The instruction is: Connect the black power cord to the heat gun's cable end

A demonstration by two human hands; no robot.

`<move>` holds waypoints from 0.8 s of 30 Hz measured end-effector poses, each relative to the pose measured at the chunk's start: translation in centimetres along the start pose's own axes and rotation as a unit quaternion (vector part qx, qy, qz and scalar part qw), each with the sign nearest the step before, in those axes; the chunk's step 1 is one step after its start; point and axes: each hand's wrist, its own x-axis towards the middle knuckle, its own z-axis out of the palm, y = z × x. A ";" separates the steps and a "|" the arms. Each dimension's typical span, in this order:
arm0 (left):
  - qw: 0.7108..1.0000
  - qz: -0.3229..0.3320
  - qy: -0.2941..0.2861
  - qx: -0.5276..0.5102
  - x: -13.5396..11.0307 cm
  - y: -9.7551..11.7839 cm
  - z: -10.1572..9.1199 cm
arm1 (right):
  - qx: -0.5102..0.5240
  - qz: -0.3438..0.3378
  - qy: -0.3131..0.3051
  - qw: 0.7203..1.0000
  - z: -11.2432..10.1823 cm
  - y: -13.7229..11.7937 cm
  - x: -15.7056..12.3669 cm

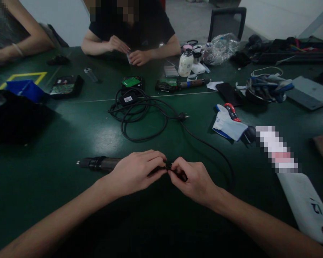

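My left hand (136, 172) is wrapped round the back end of a dark cylindrical tool (98, 163) that lies on the green table (70, 143), its tip pointing left. My right hand (191, 179) pinches a small black connector where a black cable (204, 143) meets the tool. Both hands touch at that joint. The cable runs right, loops back and joins a coil (140, 114) with a power adapter (127, 99) and a plug (183, 116) in the middle of the table.
A person sits opposite, hands (129, 52) together over something small. Another person's arm (18, 46) rests at far left. Circuit boards (131, 82), a second tool (193, 83), a white bottle (185, 63), a glove (227, 125), a blue bin (27, 89) and a white device (304, 197) lie around.
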 end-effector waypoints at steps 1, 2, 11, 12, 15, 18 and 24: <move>1.000 -0.004 0.002 0.009 0.0 0.0 0.0 | -0.002 -0.001 0.000 1.000 0.0 0.0 0.0; 1.000 -0.003 0.002 0.018 0.0 0.0 0.0 | -0.003 -0.001 0.001 1.000 0.0 0.0 0.0; 1.000 0.008 0.000 0.024 0.0 0.1 0.2 | 0.001 -0.004 0.006 1.000 0.0 -0.1 0.0; 1.000 -0.001 0.001 0.031 -0.1 0.1 0.3 | 0.001 -0.005 0.007 1.000 0.0 -0.1 0.0; 0.999 0.003 -0.004 0.032 -0.1 0.1 0.3 | 0.004 -0.002 0.006 1.000 0.0 -0.1 0.0; 1.000 0.013 -0.008 0.006 0.0 0.2 0.0 | 0.007 -0.001 0.007 1.000 0.0 0.0 0.0; 0.998 -0.041 -0.010 -0.050 0.3 0.3 -0.5 | 0.012 -0.023 -0.005 1.000 0.0 0.4 -0.1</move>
